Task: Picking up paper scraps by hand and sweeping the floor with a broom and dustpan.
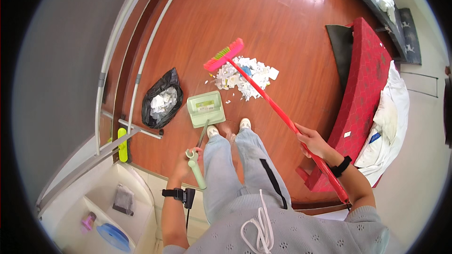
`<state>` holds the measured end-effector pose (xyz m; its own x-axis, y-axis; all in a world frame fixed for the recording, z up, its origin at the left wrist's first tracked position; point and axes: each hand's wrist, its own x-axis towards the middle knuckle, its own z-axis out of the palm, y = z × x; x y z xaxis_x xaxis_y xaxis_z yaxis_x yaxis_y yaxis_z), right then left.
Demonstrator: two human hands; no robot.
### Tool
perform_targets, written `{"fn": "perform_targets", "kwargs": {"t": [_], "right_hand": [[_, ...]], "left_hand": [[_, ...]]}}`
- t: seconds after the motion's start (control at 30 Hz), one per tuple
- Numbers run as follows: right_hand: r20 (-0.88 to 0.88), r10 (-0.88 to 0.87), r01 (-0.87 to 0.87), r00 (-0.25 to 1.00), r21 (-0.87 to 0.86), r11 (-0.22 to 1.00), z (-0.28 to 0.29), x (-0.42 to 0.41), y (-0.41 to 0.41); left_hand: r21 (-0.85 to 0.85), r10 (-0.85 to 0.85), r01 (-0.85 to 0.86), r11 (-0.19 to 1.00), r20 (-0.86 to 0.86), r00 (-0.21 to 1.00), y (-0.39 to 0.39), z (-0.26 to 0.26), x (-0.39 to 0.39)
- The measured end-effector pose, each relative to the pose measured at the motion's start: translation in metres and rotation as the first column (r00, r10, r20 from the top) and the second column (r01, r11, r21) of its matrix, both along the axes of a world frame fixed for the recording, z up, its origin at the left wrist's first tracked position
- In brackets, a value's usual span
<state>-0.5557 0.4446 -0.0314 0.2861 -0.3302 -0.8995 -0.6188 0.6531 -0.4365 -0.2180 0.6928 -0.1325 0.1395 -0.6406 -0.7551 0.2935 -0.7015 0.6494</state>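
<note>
My right hand [311, 140] is closed around the red handle of a broom [261, 91], whose pink and yellow-green head lies at the upper left edge of a pile of white paper scraps [252, 84] on the floor. With my left hand [189, 160] I grip the upper part of a long-handled dustpan [206, 116], just below its pale green grip. Its pale green pan stands before my left shoe, below and left of the pile, with a label and a row of teeth inside. Left of the pan a black plastic bag [177, 104] lies open, with white scraps and clear plastic in it.
Metal rack rails [146, 49] run along a mirror-like panel at the left. A yellow-green brush head [122, 144] stands by the rack's foot. At the right are a red upholstered bench [360, 67] with white pillows [385, 121] and a grey sofa [379, 7]. White shelving [141, 201] is at lower left.
</note>
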Motion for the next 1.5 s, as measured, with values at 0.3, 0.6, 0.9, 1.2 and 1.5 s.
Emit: {"fn": "perform_targets", "kwargs": {"t": [0.3,0.6,0.9,1.2,1.5], "right_hand": [[-0.013,0.214,-0.215,0.977,-0.049,0.975,-0.062,0.032,-0.011],[-0.202,0.288,-0.312,0.936,-0.102,0.945,0.031,-0.028,0.003],[0.016,0.464,-0.446,0.886,-0.247,0.860,-0.025,-0.015,-0.015],[-0.181,0.623,-0.645,0.761,-0.110,0.756,-0.028,-0.064,-0.035],[-0.194,0.349,-0.369,0.917,-0.073,0.927,0.035,-0.105,-0.008]], "left_hand": [[0.166,0.144,-0.119,0.979,-0.147,0.979,-0.003,0.016,-0.005],[0.247,0.565,-0.518,0.819,-0.197,0.801,0.013,0.060,-0.052],[-0.065,0.241,-0.348,0.935,0.837,0.491,0.025,0.068,-0.079],[0.284,-0.160,-0.208,0.936,0.869,0.468,0.027,0.094,-0.089],[0.297,-0.189,-0.138,0.945,0.840,0.509,0.052,0.057,-0.115]]}}
